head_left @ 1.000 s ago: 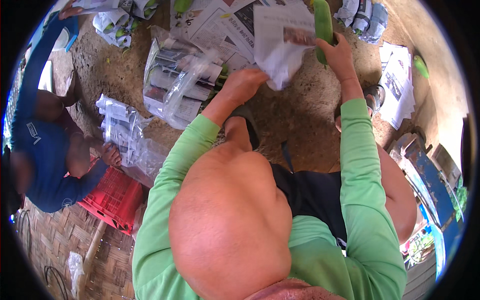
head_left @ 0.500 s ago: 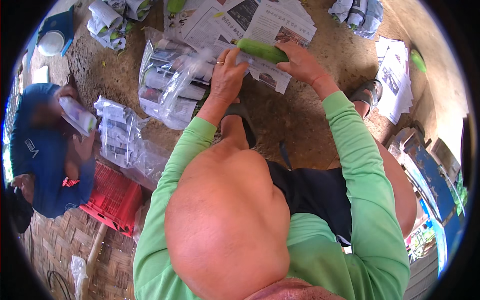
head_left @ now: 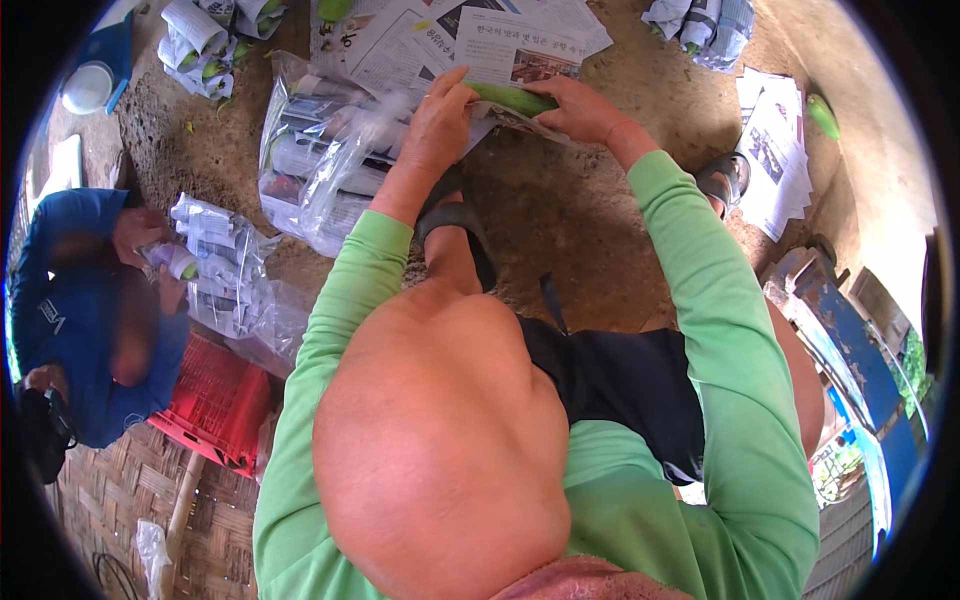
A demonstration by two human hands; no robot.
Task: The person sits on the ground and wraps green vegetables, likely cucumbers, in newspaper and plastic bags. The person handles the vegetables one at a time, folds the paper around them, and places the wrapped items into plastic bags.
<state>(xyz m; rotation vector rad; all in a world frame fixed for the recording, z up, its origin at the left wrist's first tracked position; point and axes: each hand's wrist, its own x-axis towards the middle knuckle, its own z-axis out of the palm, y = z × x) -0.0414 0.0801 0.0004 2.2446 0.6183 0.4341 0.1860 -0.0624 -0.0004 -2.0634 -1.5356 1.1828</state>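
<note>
A long green cucumber (head_left: pixel 512 98) lies crosswise on newspaper sheets (head_left: pixel 540 40) on the ground, between my two hands. My left hand (head_left: pixel 437 122) is closed around its left end, thumb side toward the paper. At the other end, my right hand (head_left: pixel 583 108) pinches the cucumber together with the near edge of the top sheet, which is raised along the cucumber's near side. The fingertips of both hands are partly hidden. Just left of my left hand lies a clear plastic bag (head_left: pixel 330 165) filled with newspaper-wrapped rolls.
Wrapped bundles (head_left: pixel 200 45) lie far left, others (head_left: pixel 705 30) far right. A newspaper stack (head_left: pixel 770 150) and a loose cucumber (head_left: pixel 823 117) are at right. On the left, a person in blue (head_left: pixel 95 310) handles a wrapped roll beside another filled bag (head_left: pixel 225 265) and a red crate (head_left: pixel 215 405).
The near edge of the sheet has come up against the cucumber, and my right hand has closed in on it. At left, the person's wrapped roll has moved down toward the bag.
</note>
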